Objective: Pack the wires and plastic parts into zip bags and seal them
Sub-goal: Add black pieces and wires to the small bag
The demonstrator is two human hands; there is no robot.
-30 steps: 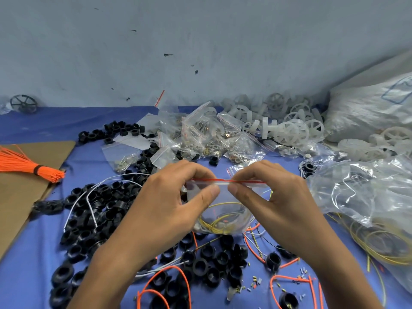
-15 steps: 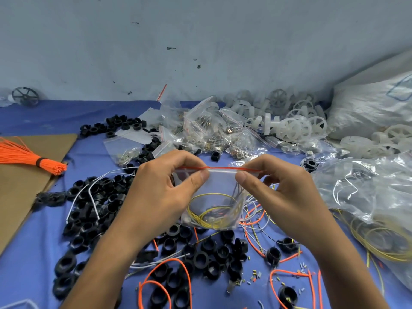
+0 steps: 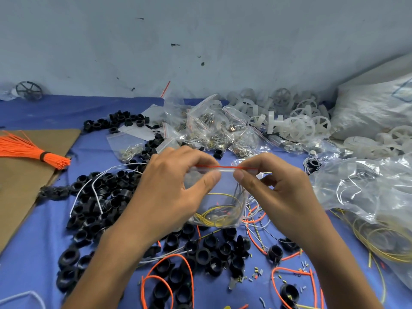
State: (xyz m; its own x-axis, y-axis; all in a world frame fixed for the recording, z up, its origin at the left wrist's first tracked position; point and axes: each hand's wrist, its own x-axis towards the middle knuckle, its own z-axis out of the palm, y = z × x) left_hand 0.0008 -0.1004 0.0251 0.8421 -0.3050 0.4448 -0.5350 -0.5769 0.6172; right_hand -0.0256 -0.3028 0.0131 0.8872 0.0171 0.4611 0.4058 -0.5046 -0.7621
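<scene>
Blue cloth covers the table under a scuffed grey wall — black plastic rings, loose wires and cardboard lie on it. Above its middle, the left hand and right hand each pinch the red-striped top of a zip bag holding yellow wires.

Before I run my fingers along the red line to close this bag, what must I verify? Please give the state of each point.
1. Left hand pinches the red-lined top strip of the small clear plastic zip bag: ok.
2. Right hand pinches the same strip, with the two thumbs close together: ok.
3. Coiled yellow wires lie low in the bag, away from the strip: ok.
4. Thin grey wires at the bag's right edge are fully inside: cannot tell.
5. Strip is pressed shut along its whole length: cannot tell; the fingers cover its ends.
</scene>
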